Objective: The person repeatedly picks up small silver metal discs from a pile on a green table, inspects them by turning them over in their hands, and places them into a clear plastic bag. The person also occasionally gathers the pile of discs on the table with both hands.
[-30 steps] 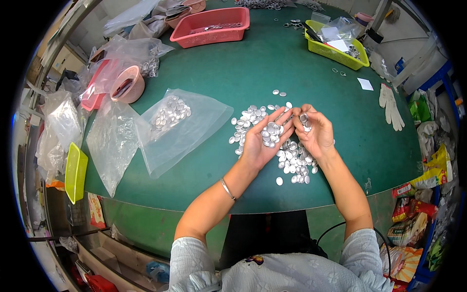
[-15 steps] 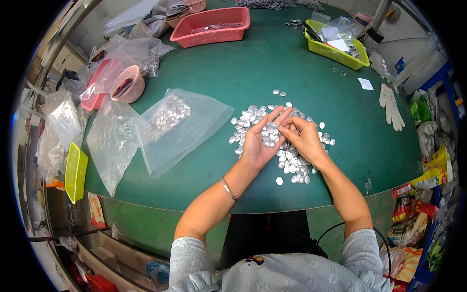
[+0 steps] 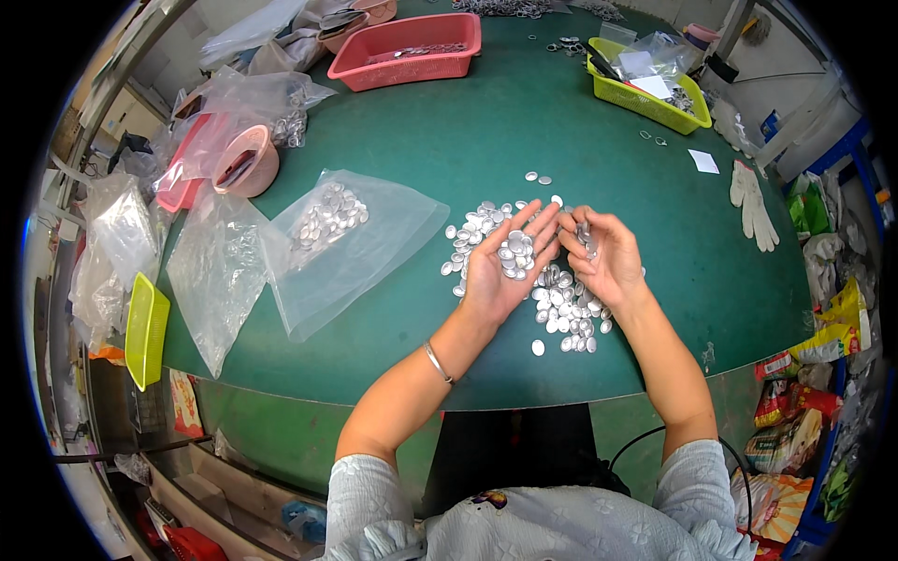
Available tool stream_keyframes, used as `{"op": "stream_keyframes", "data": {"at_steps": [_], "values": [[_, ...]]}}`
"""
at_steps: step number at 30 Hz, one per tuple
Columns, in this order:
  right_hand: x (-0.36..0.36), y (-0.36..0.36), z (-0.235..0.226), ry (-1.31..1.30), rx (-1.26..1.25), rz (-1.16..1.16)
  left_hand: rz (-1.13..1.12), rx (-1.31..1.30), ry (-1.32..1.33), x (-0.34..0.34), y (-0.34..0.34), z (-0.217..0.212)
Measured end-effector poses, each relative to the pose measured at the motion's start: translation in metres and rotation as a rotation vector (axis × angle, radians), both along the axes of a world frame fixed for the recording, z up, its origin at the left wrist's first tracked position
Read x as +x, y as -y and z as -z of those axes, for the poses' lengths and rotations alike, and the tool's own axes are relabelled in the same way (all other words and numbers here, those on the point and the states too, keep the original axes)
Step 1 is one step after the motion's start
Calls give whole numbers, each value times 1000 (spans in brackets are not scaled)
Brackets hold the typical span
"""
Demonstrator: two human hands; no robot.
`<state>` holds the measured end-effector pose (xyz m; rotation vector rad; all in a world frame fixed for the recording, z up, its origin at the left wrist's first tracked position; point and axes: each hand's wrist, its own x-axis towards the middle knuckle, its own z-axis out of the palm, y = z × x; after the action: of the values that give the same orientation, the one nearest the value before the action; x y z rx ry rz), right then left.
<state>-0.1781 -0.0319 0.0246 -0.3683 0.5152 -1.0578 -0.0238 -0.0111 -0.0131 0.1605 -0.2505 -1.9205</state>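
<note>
"Cupping a heap of silvery, oval metal discs (image 3: pixel 516 257), the left hand (image 3: pixel 488 282) lies palm up, fingers extended; what differs from half a second ago?"

"The right hand (image 3: pixel 613 257) had its fingertips at that palm; now it has drawn aside and turned upward, its curled fingers grasping some discs."

"And around them?"

"More loose discs (image 3: pixel 566 310) lie scattered on the smooth green tabletop (image 3: pixel 421 360), partly hidden by both hands; to the left, a flat, clear plastic bag (image 3: pixel 379 266) shows another heap; farther back stand a pink, rectangular plastic basket (image 3: pixel 407 73) and a yellow-green, rectangular plastic basket (image 3: pixel 645 105); a white fabric glove (image 3: pixel 751 208) lies well to the right."
</note>
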Motion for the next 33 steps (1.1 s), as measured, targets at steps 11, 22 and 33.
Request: {"op": "stream_keyframes", "data": {"at_steps": [11,22,33], "values": [[10,-11,10,-995,-655,0,16,1,92,0,-3,-8],[11,-6,24,-890,-652,133,34,2,1,-1,-1,-6],[-4,4,12,-115,-29,-33,18,6,-25,-2,0,-2]]}}
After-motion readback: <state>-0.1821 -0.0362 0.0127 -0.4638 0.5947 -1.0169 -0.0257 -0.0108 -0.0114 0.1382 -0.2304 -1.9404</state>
